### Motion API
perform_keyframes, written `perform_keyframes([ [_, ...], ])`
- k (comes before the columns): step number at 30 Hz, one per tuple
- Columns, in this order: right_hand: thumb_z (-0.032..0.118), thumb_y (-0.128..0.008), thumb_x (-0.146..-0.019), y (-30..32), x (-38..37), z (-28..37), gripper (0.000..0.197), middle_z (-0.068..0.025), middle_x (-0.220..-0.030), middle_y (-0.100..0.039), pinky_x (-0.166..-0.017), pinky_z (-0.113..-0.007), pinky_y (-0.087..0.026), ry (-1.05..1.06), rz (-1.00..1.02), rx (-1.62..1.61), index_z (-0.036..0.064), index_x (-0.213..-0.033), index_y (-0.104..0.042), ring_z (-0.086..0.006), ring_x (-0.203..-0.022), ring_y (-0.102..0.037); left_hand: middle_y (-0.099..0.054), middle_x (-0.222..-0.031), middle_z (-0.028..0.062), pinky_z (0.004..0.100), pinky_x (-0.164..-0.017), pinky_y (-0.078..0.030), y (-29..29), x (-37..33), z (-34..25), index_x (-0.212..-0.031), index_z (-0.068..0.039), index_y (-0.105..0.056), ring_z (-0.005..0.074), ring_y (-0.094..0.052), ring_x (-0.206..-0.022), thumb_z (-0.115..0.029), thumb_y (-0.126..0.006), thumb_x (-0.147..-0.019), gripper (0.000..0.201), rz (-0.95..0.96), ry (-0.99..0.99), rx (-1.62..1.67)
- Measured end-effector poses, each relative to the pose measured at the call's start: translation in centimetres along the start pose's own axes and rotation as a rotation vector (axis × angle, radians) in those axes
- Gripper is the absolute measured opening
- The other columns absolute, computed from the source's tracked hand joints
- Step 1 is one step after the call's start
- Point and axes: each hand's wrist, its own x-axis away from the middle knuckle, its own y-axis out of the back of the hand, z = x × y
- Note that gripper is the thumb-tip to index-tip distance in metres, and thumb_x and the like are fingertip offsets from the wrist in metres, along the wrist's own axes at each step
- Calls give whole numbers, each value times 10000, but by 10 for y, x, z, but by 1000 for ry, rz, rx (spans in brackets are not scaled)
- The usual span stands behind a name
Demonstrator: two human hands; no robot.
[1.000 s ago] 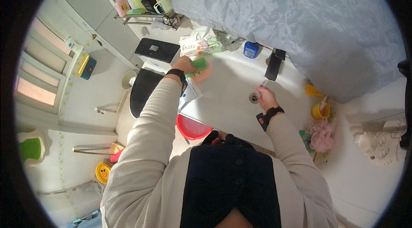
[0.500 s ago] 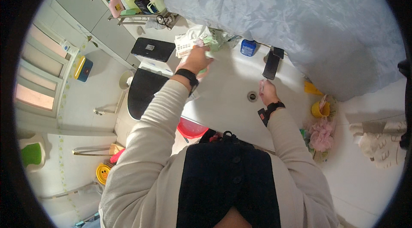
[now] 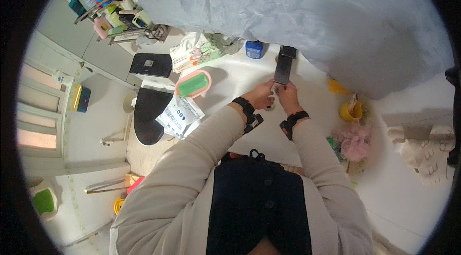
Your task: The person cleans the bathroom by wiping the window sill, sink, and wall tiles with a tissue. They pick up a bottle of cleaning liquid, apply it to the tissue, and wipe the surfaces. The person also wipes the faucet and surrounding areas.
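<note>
Tap, dark and square-edged, and that was where everything had gathered! It stood over the white basin, just past 12 o'clock from the hands. Big change here: half a second earlier the left hand was away over the pink dish; now it had swung right across to meet the right hand, just below the tap's near end. So the work, by the look of it, had turned two-handed, all in one spot, with the dish left alone.

And the grip? Both hands had their fingers curled inward, close together, but whether either grasped anything could not be told; the fingers hid what lay between them. Whether skin touched the tap was just as hard to call, and no stream of water could be made out.

Out at 9 to 10 o'clock from the hands sat that dish, a green pad lying in it, in plain view with the hand gone. Just beside it, nearer 9, lay a white packet. At 10 slumped the wipes pack, at 11 stood a blue bottle. Over at 3, a yellow cup; at 4, a pink puff.
</note>
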Motion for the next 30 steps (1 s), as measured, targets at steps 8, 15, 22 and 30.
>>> perform_keyframes([
  [8,68,-409,-933,-26,32,-11,315,-145,-1250,-543,-1031,-394,-313,508,133,-93,9,-1231,-492,-278,-1133,-524,-561,-1093,128,433,-968,-415,5,-18,7,-1214,-48,-467,258,-545,-963,-416,-235,-1009,481,25,-86,629],
  [15,75,-379,-947,-13,-3,-19,389,-187,-1328,-455,-1078,-414,-259,44,223,-133,40,-1333,-407,-303,-1244,-421,-571,-1140,106,370,-967,-427,-8,-26,29,-1211,-39,-493,244,-543,-1048,-247,-301,-1012,346,65,-25,535],
  [22,91,-365,-939,-23,3,-26,245,-206,-1056,-592,-844,-437,-461,376,162,-131,-17,-1135,-464,-330,-911,-601,-566,-1169,102,363,-985,-414,7,-25,27,-1200,-24,-500,221,-536,-1080,-234,-348,-1000,327,393,-57,643],
  [30,6,-371,-907,-26,20,-10,503,-196,-1320,-494,-1050,-326,-321,660,186,106,60,-1405,-330,-280,-1241,-458,-581,-1120,88,370,-916,-449,5,-13,10,-1192,-27,-492,219,-560,-1030,-257,-366,-995,327,-8,-97,568],
])
